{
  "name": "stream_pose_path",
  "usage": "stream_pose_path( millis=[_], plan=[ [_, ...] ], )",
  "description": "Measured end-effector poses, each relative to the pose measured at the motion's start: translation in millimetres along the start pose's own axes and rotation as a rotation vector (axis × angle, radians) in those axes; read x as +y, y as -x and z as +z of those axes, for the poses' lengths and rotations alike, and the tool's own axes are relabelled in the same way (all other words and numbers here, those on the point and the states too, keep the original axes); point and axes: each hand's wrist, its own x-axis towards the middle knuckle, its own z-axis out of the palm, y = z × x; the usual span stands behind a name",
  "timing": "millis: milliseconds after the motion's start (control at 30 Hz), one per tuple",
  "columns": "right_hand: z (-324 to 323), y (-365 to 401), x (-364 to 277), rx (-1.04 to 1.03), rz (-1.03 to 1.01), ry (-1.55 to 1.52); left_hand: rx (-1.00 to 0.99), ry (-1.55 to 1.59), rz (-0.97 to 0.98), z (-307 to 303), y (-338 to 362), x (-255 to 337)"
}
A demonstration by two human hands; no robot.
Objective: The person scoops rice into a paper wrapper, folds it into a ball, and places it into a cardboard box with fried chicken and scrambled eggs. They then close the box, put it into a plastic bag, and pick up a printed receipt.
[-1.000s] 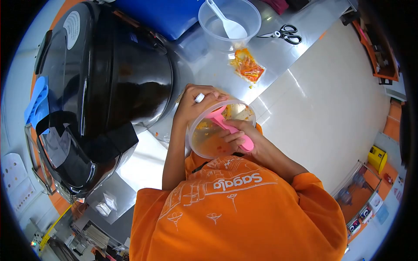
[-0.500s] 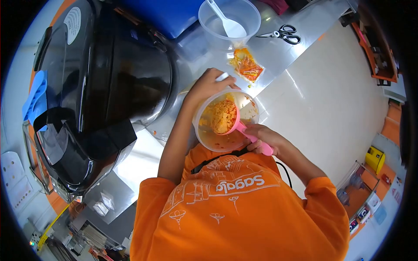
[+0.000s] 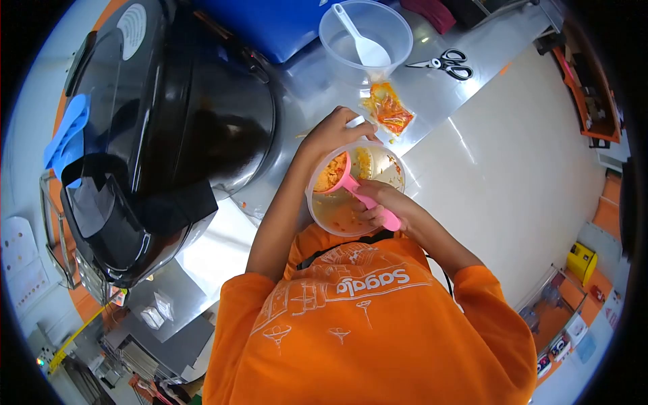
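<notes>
half a second back the pink scoop (image 3: pixel 349 183) stood heaped with orange rice (image 3: pixel 331 174) over the middle of the clear container (image 3: pixel 341 219), my right hand (image 3: pixel 381 202) back at the handle's end by the near rim. now the scoop head lies turned against the container's left inner wall, rice pressed between the two. right hand has slid up the handle and sits over the container's mouth, fingers closed tight round the pink handle. left hand (image 3: pixel 334 133) much as before: fingers wrapped over the far rim, clamping the container. the container is at the near edge of the steel tabletop (image 3: pixel 307 91), just in front of my chest.

black rice cooker (image 3: pixel 169 121) takes the tabletop's left side, near the left hand. toward the far edge are a second clear tub (image 3: pixel 395 30) with a white spoon (image 3: pixel 364 44) in it, a torn orange sachet (image 3: pixel 389 111) and scissors (image 3: pixel 445 62), well apart from the hands.

hard to make out:
- whether the container's base rests on the tabletop or hangs clear of it, cannot tell.
- right hand covers the middle of the handle.
- a small white thing by my left forefinger, unclear.
- the cooker's lid is cut off at the picture's upper left.
</notes>
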Motion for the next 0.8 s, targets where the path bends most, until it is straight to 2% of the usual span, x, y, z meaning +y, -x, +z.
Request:
stream_pose_path(
  millis=[133, 233, 267, 367, 467, 567, 667, 767, 800],
  plan=[
    [-0.9, 17.5, -3.8, -0.04, 0.013, 0.058, -0.005, 0.132, -0.087, -11.8, 4.4, -3.6],
    [1.5, 31.9, -4.2, -0.02, -0.001, 0.07, 0.027, -0.066, -0.011, -22.7, 9.0, 8.9],
    [3.1, 38.6, -5.1, -0.006, -0.012, 0.083, -0.076, -0.066, -0.07, -31.1, 9.5, 14.4],
    [-2.5, 58.4, -7.1, 0.004, -0.022, 0.088, 0.002, -0.186, -0.124, -40.3, 6.9, -10.5],
    [5.0, 82.8, -9.0, -0.007, -0.066, 0.095, -0.041, -0.25, -0.113, -44.0, 13.5, 5.7],
    [4.7, 98.6, -7.9, 0.004, -0.11, 0.129, 0.069, -0.14, 0.294, -40.1, 14.5, 10.6],
    [6.5, 112.4, -7.5, 0.034, -0.141, 0.122, 0.425, -0.131, 0.419, -41.6, 32.0, 40.2],
    [2.8, 125.5, -4.8, 0.044, -0.209, 0.098, 0.693, 0.077, 0.582, -41.0, 76.3, 74.9],
    [2.6, 129.5, -3.9, 0.085, -0.237, 0.107, 0.73, 0.272, 0.532, -34.5, 91.9, 73.8]
  ],
)
